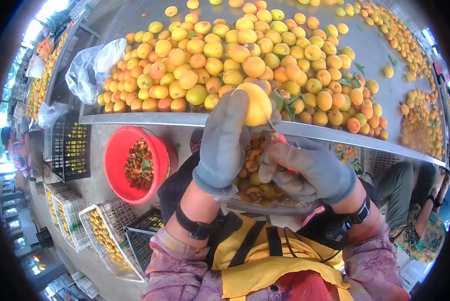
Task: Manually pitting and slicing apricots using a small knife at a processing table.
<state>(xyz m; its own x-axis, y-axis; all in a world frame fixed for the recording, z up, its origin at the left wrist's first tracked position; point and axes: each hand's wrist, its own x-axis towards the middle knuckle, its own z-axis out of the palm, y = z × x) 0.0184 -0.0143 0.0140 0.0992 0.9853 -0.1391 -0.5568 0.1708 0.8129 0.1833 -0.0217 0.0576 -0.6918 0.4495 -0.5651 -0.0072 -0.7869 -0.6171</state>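
My left hand (223,145), in a grey-blue work glove, grips a yellow apricot (258,105) above the table's front edge. My right hand (307,169), gloved alike, is closed on a small tool with a red handle (279,139). The tool's thin metal tip (271,124) meets or nearly meets the lower right of the fruit; whether it has cut in cannot be seen. Below both hands a basin (270,207) sits at my lap, holding many apricot pieces (260,184). Just beyond my hands lies a heap of whole apricots (210,64).
A metal table (384,109) with a raised rim (146,118) carries the heap, leaves and a plastic bag (85,73). A red bucket (112,165) of pits or scraps stands at left. Crates (110,240) of apricots stand on the floor. Other people (416,222) sit nearby.
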